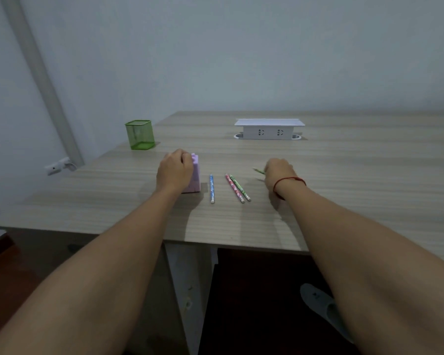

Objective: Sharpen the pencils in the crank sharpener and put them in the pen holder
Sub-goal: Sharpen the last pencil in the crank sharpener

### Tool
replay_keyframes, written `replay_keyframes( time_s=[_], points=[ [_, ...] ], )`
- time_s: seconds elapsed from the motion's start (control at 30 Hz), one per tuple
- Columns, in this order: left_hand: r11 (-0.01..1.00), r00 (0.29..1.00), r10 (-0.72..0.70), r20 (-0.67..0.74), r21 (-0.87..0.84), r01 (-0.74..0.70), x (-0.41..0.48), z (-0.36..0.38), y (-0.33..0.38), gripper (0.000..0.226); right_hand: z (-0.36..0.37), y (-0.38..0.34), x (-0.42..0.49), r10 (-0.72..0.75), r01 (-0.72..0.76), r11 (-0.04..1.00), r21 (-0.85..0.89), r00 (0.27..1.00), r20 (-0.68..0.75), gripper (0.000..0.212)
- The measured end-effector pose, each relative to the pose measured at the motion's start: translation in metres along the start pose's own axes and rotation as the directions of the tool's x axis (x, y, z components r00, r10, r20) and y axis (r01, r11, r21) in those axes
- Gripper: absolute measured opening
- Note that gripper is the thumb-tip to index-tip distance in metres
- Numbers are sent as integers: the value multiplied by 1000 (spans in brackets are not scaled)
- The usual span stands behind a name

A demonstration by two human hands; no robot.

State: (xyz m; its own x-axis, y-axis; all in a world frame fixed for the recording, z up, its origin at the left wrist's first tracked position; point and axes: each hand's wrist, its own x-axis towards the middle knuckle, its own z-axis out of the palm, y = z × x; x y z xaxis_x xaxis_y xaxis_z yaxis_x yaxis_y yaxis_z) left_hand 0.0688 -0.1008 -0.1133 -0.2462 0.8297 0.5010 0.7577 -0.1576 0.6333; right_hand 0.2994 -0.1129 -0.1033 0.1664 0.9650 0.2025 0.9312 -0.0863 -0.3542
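Left hand (174, 170) is clamped over the top of the pink sharpener (194, 175), fingers curled round it and pinning it to the table (344, 201). Right hand (278, 172) pinches the held pencil (259, 171), whose end pokes out toward the left hand. How the fingertips sit on it, I cannot tell.

Between the hands lie three loose ones: the blue pencil (212, 188) just right of the sharpener, then the pink pencil (234, 187) and green pencil (240, 187) touching, nearer the right hand. The holder (139, 135) stands beyond the left hand, off to its left, with nothing visible in it. So this looks like the very first pencil heading in.

The danger, I'd say, is the crossing. The right hand must pass over those loose pencils, and a low wrist could set them rolling. The sharpener's hole is hidden from here, so a misjudged aim could jab the casing. And if the left grip slackens during cranking, the sharpener may skid.
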Motion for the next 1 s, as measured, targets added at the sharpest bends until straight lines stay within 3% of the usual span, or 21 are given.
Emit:
replay_keyframes(
  time_s=[0.13, 0.3, 0.53, 1.0],
  points=[
    [1000, 1000, -1, 26, -24, 2, -2, -2, 3, 33, -2, -40, -1, -227, 220, 969, 113, 972, 57, 20],
    [1000, 999, 7, 39, -31, -6, -1, -4, 2, 34, 2, -76, -5, -369, 361, 926, 110, 928, 53, 16],
    [999, 999, 10, 44, -47, -8, 1, -3, -1, 34, 8, -81, -6, -402, 403, 915, -31, 915, 31, 24],
    [999, 999, 25, 35, -22, -24, 3, -2, -4, 31, 23, -97, 0, -460, 460, 888, 6, 888, 18, 21]
  ],
)
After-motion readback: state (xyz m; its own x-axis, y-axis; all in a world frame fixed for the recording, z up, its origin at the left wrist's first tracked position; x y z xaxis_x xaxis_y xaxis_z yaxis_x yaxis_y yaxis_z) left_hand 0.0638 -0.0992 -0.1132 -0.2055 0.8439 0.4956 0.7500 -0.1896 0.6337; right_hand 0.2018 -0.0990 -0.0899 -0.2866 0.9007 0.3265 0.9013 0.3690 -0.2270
